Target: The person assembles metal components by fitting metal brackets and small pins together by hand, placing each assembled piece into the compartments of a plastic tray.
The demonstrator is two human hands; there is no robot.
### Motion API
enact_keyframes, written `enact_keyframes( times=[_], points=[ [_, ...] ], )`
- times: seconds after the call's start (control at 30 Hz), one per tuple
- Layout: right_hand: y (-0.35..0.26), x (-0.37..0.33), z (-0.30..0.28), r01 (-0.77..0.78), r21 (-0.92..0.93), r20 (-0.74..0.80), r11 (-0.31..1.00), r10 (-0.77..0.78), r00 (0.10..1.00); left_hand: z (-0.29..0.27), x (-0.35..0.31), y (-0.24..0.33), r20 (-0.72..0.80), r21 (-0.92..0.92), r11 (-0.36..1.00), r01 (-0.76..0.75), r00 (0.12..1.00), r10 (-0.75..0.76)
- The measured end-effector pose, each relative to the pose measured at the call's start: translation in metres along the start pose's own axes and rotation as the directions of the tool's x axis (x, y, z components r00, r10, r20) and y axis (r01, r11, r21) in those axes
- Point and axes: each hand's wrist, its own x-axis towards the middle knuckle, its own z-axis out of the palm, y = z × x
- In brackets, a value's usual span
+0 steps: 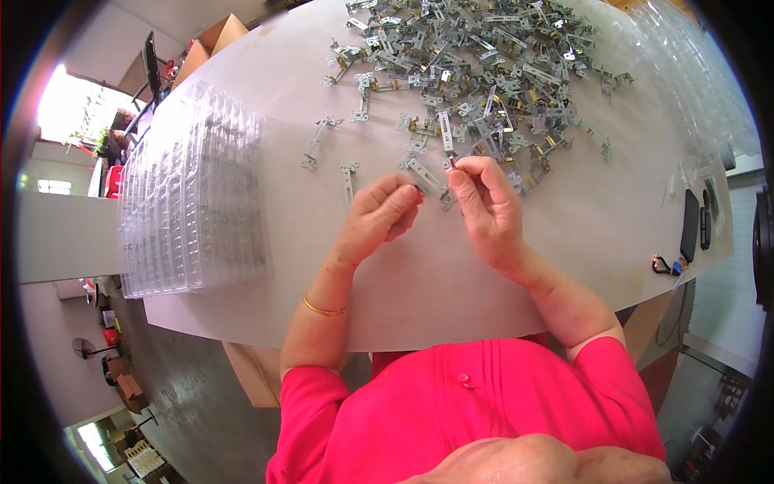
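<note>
My right hand (490, 208) is closed in a pinch, thumb against forefinger. A slim silver metal bracket (446, 133) stands out beyond its fingertips and appears gripped at the near end. Just to the left, my left hand (379, 211) is curled shut, with a small red piece (419, 195) showing at its fingertips; the rest of that piece is hidden. Beyond both hands spreads a large heap of metal brackets (492, 73) with brass-coloured parts. A few loose brackets lie nearer, one of them (348, 184) beside my left hand.
Clear plastic trays (189, 202) are stacked on the left of the pale table (403, 302). More clear plastic (685, 73) lies at the far right. By the right edge are a black elongated object (689, 226) and a small dark looped tool (665, 264).
</note>
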Motion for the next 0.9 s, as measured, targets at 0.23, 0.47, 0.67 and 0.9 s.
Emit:
enact_keyframes(
  times=[0.23,0.47,0.67,0.9],
  points=[
    [0.003,-0.005,0.002,-0.227,0.039,0.173,0.973,0.217,0.961,-0.008,0.000,0.001,-0.044,-0.327,0.945,-0.026,0.999,0.012],
    [0.005,-0.006,0.002,-0.221,-0.007,0.168,0.975,0.219,0.961,-0.009,-0.001,0.000,-0.043,-0.290,0.957,-0.026,0.999,0.014],
    [0.004,-0.004,0.000,-0.214,-0.079,0.170,0.974,0.225,0.959,-0.012,-0.002,0.001,-0.056,-0.095,0.987,-0.129,0.991,0.124],
    [-0.004,-0.003,0.001,-0.400,0.074,0.249,0.914,0.371,0.895,-0.007,-0.005,0.005,-0.023,0.146,0.984,-0.102,0.994,0.106]
  ],
)
